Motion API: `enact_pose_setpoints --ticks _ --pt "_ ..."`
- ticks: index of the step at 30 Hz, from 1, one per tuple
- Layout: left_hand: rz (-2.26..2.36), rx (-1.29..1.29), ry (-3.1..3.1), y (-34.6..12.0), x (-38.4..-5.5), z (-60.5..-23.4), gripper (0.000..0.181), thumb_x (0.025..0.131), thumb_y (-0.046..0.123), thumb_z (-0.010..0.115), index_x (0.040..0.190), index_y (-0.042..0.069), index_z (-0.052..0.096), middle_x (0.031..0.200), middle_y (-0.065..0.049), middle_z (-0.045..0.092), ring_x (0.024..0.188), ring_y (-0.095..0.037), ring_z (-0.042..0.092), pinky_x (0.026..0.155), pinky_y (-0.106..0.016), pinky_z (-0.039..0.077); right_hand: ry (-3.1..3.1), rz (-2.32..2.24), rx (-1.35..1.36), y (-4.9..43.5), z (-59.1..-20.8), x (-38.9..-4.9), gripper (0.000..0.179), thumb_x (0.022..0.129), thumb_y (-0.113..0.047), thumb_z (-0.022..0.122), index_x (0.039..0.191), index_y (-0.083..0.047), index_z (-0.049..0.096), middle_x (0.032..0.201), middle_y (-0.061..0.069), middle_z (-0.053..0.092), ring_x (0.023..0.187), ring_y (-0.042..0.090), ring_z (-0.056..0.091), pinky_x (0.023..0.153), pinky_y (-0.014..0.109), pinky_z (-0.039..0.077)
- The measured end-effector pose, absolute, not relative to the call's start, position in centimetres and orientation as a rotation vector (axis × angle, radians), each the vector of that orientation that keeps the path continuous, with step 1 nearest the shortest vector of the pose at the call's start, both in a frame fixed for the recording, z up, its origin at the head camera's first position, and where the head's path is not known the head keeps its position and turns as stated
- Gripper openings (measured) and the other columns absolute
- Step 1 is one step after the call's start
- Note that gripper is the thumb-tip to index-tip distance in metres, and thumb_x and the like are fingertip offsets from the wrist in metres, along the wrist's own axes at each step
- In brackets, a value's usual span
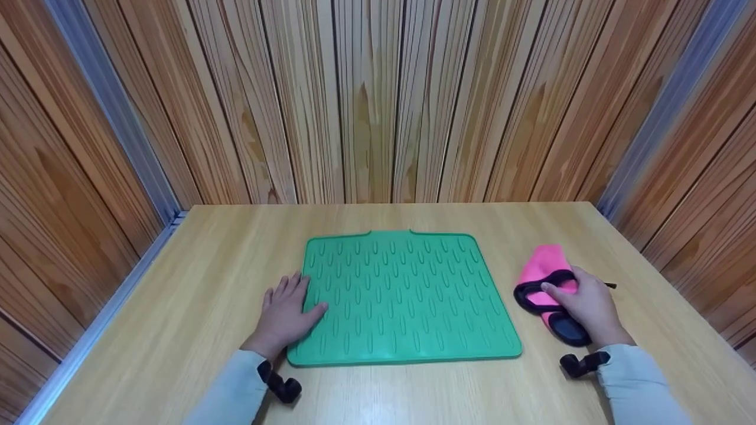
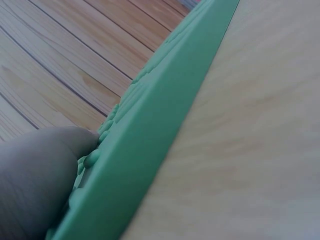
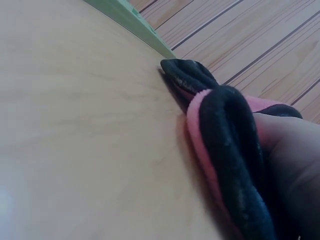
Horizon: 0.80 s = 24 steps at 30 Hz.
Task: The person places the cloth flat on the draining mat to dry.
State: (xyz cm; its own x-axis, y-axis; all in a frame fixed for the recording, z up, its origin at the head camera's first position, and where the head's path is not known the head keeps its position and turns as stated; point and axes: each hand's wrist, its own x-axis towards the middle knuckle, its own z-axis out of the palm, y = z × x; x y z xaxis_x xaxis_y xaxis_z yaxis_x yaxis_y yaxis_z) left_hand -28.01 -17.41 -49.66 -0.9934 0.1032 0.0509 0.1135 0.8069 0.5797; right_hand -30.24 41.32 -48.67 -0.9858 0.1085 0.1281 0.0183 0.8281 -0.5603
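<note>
A green mat [image 1: 401, 298] with rows of raised oblong bumps and a raised rim lies flat on the table. My left hand [image 1: 286, 313] rests at its left edge, fingers extended and thumb over the rim; in the left wrist view the thumb [image 2: 40, 175] touches the bumps. To the right of the mat, my right hand [image 1: 590, 304] grips a soft pink fabric piece with black trim [image 1: 546, 260], its thumb on top and the other fingers mostly hidden. Seen from the right wrist, the piece [image 3: 232, 150] is folded, with thick black edging; its exact kind cannot be told.
The light wood table [image 1: 177, 319] extends around the mat. Wood-panelled walls [image 1: 378, 106] stand behind it and at both sides, with metal posts [image 1: 112, 88] in the corners. A thin black end [image 1: 611, 285] sticks out beyond the right hand.
</note>
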Motion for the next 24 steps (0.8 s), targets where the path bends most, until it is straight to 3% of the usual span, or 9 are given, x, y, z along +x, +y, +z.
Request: enact_pose_setpoints --ticks 10,17,24 --pt "-0.951 -0.185 -2.969 -17.44 -27.82 -49.39 0.085 0.109 0.049 0.065 0.173 -0.002 0.038 0.184 -0.030 0.029 0.174 -0.055 0.017 0.140 -0.077 0.007 -2.852 0.849 -0.133 40.81 -48.49 -29.89 0.086 0.110 -0.048 0.071 0.160 0.017 0.044 0.154 0.048 0.055 0.143 0.066 0.055 0.121 0.076 0.045" --pt "-0.958 -0.189 -2.946 -17.49 -27.77 -49.96 0.087 0.108 0.051 0.064 0.172 -0.003 0.039 0.183 -0.030 0.030 0.174 -0.055 0.017 0.140 -0.076 0.005 -2.798 0.805 -0.145 40.58 -48.48 -29.91 0.081 0.109 -0.046 0.072 0.157 0.015 0.048 0.152 0.047 0.057 0.136 0.067 0.058 0.116 0.072 0.032" --pt "-0.967 -0.188 -2.936 -17.39 -27.79 -49.89 0.086 0.108 0.049 0.065 0.171 -0.003 0.040 0.183 -0.030 0.030 0.174 -0.055 0.017 0.141 -0.075 0.005 -2.761 0.869 -0.215 40.54 -48.09 -29.89 0.081 0.109 -0.045 0.071 0.161 0.011 0.047 0.154 0.046 0.057 0.137 0.064 0.057 0.117 0.070 0.035"
